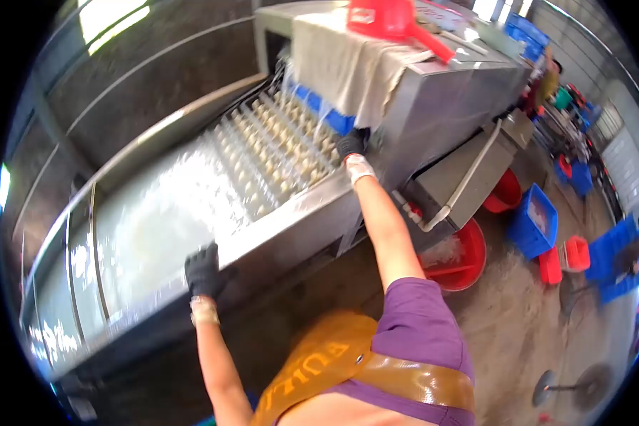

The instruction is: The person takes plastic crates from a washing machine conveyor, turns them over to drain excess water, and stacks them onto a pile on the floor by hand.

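Observation:
My left hand (204, 270), in a black glove, is at the near rim (263, 228) of a long metal tank, its fingers extended and holding nothing that I can see. Farther right, my right hand (351, 144), also black-gloved, reaches to the machine's mouth beside a blue plastic piece (326, 110). Its fingers are mostly hidden, so I cannot tell whether it grips that piece. Rows of small pale round pieces (273, 145) lie between bars on a conveyor rising from the water (156, 220). A beige cloth (348, 67) hangs over the opening.
A red scoop-like container (383, 18) rests on the metal machine housing (433, 106). Below, a grey box with a pipe (468, 174) juts out at right. A red tub (468, 248), a blue crate (534, 221) and red baskets (575, 253) stand on the floor. A person (549, 78) is far back.

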The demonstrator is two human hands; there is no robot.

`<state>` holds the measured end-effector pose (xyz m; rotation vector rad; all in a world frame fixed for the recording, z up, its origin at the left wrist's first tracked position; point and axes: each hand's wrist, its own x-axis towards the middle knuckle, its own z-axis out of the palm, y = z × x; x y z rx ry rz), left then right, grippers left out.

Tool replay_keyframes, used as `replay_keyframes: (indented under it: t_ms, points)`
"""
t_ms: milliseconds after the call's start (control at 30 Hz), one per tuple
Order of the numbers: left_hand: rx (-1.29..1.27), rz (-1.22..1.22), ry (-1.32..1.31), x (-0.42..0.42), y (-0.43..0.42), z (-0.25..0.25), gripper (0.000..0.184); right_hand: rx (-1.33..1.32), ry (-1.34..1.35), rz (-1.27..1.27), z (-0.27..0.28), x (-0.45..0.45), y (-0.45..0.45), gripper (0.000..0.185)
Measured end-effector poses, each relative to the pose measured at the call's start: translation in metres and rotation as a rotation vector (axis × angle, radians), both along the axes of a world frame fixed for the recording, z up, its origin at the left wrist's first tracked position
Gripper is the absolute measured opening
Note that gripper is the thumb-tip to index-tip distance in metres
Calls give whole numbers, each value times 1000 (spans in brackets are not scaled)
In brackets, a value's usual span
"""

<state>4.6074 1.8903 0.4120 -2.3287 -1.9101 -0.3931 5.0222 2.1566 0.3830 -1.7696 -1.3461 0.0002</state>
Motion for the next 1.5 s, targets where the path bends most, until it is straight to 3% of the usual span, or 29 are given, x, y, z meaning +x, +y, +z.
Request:
replay_keyframes:
  t_ms: [100, 200, 267, 367, 467, 533, 600, 633, 667, 700, 733, 800, 967, 1067, 1267, 1500]
  points:
    - [-18, 75, -40, 2, 9, -11, 66, 116, 131, -90, 21, 9, 24, 59]
    - [-22, 45, -57, 8, 12, -5, 66, 116, -153, -406, 17, -23, 64, 66]
    - [-41, 32, -63, 10, 13, 1, 68, -108, -32, -415, 18, -39, 74, 70]
    - [-83, 71, -40, 16, 11, -2, 69, 321, 19, -288, 5, -44, 86, 68]
    - [-84, 100, -23, 17, 15, -2, 74, 197, 11, 15, 33, -71, 59, 63]
    - [-75, 83, -11, 22, 16, -1, 75, 340, -31, 141, 43, -108, 50, 58]
    - [-32, 83, 7, 19, 12, -5, 77, 624, -26, 86, 34, -151, 51, 59]
    - [-34, 81, 13, 18, 12, -9, 77, 502, 514, 571, 36, -160, 49, 55]
    - [-39, 87, 11, 16, 13, -11, 77, 434, 774, 843, 34, -159, 45, 59]
    - [-45, 100, 9, 11, 11, -11, 77, 328, 1057, 1057, 35, -158, 37, 66]
    - [-106, 118, 5, 14, 11, -6, 77, 216, 1120, 1117, 38, -150, 30, 64]
    - [-82, 131, -3, 16, 10, -1, 77, 46, 1018, 1020, 34, -123, 22, 62]
    - [-34, 94, -12, 13, 12, -6, 77, -223, 536, 449, 2, -59, 46, 55]
    - [-63, 122, 7, 15, 10, -5, 78, -341, 414, 265, -14, -40, 64, 51]
    - [-35, 121, -18, 15, 10, -6, 78, -474, 421, 116, -33, -35, 75, 45]
    - [-46, 88, 35, 4, 13, -11, 73, -475, 620, 50, -40, -52, 64, 40]
